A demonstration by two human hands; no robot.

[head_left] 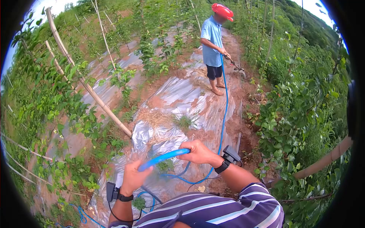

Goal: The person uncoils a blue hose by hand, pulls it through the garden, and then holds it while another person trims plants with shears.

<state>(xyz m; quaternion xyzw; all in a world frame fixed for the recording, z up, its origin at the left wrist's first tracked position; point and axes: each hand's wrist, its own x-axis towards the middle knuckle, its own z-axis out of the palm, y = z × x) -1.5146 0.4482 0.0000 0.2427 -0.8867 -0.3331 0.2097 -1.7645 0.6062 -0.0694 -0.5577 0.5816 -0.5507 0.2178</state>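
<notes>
Both my hands grip a blue hose (161, 158), which arches between them in front of my body. At its left end, my left hand (134, 176) is closed round it. My right hand (197, 152) is closed on the other end of the arch, a little higher and to the right. More of the hose lies in loops on the ground below my hands and runs up to a person (213, 43) in a blue shirt and red cap, who holds it with a metal-tipped tool (236, 68). Each of my wrists wears a black strap with a small box.
Silver plastic film (178, 91) covers the soil, with dry straw (156, 119) on it. A bamboo pole (91, 91) leans at the left. Leafy plants (289, 121) line the right side, where a thick pole (323, 163) slants. Blue rope (81, 214) lies at the lower left.
</notes>
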